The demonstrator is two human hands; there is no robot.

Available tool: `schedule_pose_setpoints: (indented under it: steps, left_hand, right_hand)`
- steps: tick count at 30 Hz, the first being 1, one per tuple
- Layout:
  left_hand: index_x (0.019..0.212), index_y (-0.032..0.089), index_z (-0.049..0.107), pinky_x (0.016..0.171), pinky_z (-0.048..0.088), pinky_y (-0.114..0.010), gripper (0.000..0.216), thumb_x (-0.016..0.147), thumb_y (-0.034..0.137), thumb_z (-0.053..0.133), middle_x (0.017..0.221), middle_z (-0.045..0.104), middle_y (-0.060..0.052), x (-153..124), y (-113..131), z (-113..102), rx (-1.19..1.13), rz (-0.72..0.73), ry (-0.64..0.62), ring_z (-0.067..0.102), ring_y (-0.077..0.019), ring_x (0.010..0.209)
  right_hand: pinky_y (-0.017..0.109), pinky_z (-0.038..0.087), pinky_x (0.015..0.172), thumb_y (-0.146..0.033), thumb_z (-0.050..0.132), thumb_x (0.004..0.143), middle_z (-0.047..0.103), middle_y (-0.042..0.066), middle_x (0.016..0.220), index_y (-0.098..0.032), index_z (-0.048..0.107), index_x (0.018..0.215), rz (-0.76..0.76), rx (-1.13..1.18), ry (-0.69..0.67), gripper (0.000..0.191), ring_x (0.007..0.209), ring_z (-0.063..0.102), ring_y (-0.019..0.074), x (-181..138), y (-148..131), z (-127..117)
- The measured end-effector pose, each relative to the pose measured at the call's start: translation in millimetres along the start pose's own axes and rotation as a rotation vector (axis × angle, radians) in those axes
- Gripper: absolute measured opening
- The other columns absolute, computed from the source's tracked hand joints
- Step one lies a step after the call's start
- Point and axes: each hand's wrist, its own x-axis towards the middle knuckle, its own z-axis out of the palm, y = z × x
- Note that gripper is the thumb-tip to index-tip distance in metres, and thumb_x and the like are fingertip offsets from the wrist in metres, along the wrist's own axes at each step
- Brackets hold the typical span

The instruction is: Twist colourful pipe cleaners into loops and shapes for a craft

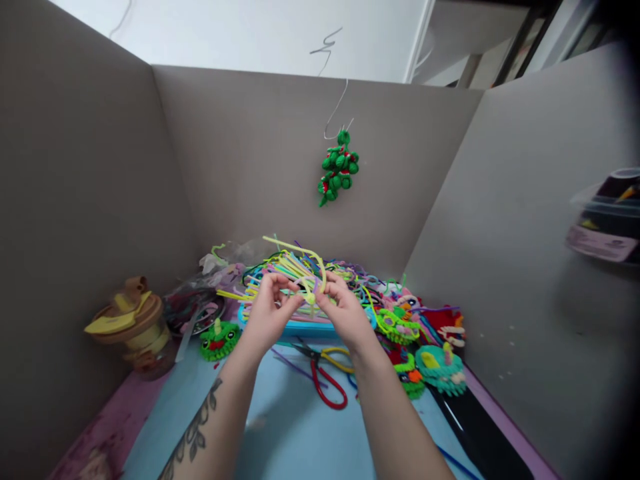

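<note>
Between my hands, above the blue tray, is a yellow pipe cleaner (311, 298) with a small knot or coil in it. Its long free end curves up and off to the left. My left hand (277, 310) pinches one side of the piece, where a pale purple strand also shows. On the other side, my right hand (343, 307) grips the yellow stem between thumb and fingers. Many loose pipe cleaners in several colours fill the blue tray (305, 330) behind. Scissors (327, 380) with one red and one yellow handle lie just below my hands.
Fuzzy green (220, 341), lime (397, 327) and teal (441, 369) figures lie about the tray. At left stands a lidded cup (143, 330). Grey panels (290, 167) enclose three sides; a green ornament (340, 167) hangs from the back one. A plastic container (607, 217) is on the right panel.
</note>
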Motion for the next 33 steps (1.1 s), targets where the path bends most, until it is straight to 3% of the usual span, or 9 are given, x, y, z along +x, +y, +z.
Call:
schedule_pose_setpoints:
  steps: [2,4,8,12,21,25,29,33]
  left_hand:
    - [0.080,0.020,0.046,0.049,0.034,-0.021,0.030,0.064,0.023,0.071,0.070,0.059,0.003,0.0,1.9,0.7,0.053,0.028,0.064,0.050,-0.0085,0.051]
    - [0.081,0.020,0.046,0.051,0.036,-0.021,0.028,0.066,0.024,0.070,0.065,0.059,0.002,-0.9,3.0,1.8,0.087,0.021,0.049,0.054,-0.0108,0.055]
    - [0.091,0.019,0.047,0.057,0.042,-0.023,0.034,0.067,0.024,0.070,0.076,0.068,-0.004,-4.4,3.4,6.2,0.050,-0.036,-0.004,0.062,-0.0154,0.066]
    - [0.092,0.020,0.047,0.060,0.044,-0.024,0.038,0.064,0.023,0.072,0.078,0.068,-0.004,-5.8,2.7,10.2,-0.028,-0.074,0.043,0.063,-0.0151,0.069]
    - [0.095,0.021,0.043,0.059,0.042,-0.022,0.045,0.063,0.023,0.075,0.064,0.065,0.004,-4.5,-2.3,11.7,-0.242,-0.149,-0.009,0.059,-0.0106,0.056]
    - [0.092,0.021,0.041,0.056,0.038,-0.019,0.045,0.062,0.023,0.075,0.057,0.061,0.007,-2.9,0.3,7.3,-0.238,-0.171,0.021,0.055,-0.0086,0.052]
    - [0.092,0.021,0.041,0.054,0.037,-0.019,0.047,0.061,0.025,0.076,0.057,0.061,0.007,-2.1,4.1,1.6,-0.220,-0.233,-0.016,0.055,-0.0083,0.051]
    - [0.093,0.020,0.042,0.055,0.039,-0.019,0.044,0.063,0.025,0.074,0.061,0.063,0.005,-3.0,3.5,-3.1,-0.184,-0.284,-0.115,0.057,-0.0095,0.054]
  right_hand:
    - [0.039,0.030,0.102,-0.037,0.056,0.082,0.047,0.009,0.124,-0.019,0.066,0.078,-0.022,-0.012,0.056,0.021,0.121,0.042,0.0221,0.6,0.3,0.7]
    - [0.039,0.030,0.103,-0.037,0.055,0.083,0.048,0.009,0.123,-0.020,0.066,0.083,-0.053,-0.032,0.093,0.020,0.121,0.041,0.0224,0.5,-0.6,1.0]
    - [0.040,0.029,0.103,-0.032,0.053,0.084,0.047,0.009,0.121,-0.020,0.066,0.088,-0.104,-0.072,0.106,0.019,0.121,0.040,0.0231,-1.2,-4.3,2.5]
    - [0.040,0.030,0.102,-0.029,0.053,0.084,0.046,0.010,0.119,-0.020,0.066,0.089,-0.119,-0.093,0.101,0.017,0.120,0.041,0.0236,-2.7,-8.0,5.3]
    - [0.039,0.032,0.100,-0.030,0.061,0.078,0.048,0.009,0.116,-0.018,0.063,0.068,-0.025,-0.059,0.134,0.016,0.114,0.047,0.0241,-1.9,-10.3,9.0]
    - [0.037,0.040,0.091,-0.030,0.061,0.077,0.053,0.008,0.111,-0.019,0.063,0.083,-0.044,-0.005,0.211,0.013,0.108,0.050,0.0228,0.1,1.9,5.2]
    - [0.035,0.045,0.082,-0.021,0.054,0.080,0.057,0.004,0.096,-0.023,0.055,0.109,-0.130,-0.028,0.368,0.029,0.089,0.055,0.0180,-0.5,5.4,-0.2]
    - [0.036,0.044,0.083,-0.012,0.049,0.081,0.057,0.004,0.096,-0.025,0.057,0.111,-0.289,-0.208,0.357,0.034,0.089,0.054,0.0181,-2.9,-1.6,-4.2]
